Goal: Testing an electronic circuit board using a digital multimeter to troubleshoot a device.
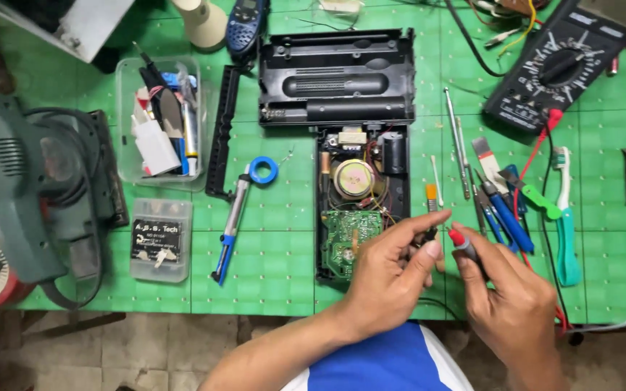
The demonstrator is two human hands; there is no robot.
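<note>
My left hand (393,271) pinches a small dark part between thumb and fingers, just right of an opened black radio (360,203) whose green circuit board (349,242) and round speaker (353,178) are exposed. My right hand (512,297) holds a red-tipped multimeter probe (462,245), its tip pointing at the small part. The radio's black back cover (335,76) lies above it. A black multimeter (563,69) sits at the upper right, with a red lead running down toward my right hand.
A green cutting mat (269,253) covers the bench. A blue-handled desoldering pump (232,224), a solder spool (263,170), a clear tub of tools (159,123), a small clear case (158,239), a grey power tool (30,188), screwdrivers (505,217) and a toothbrush (564,217) lie around.
</note>
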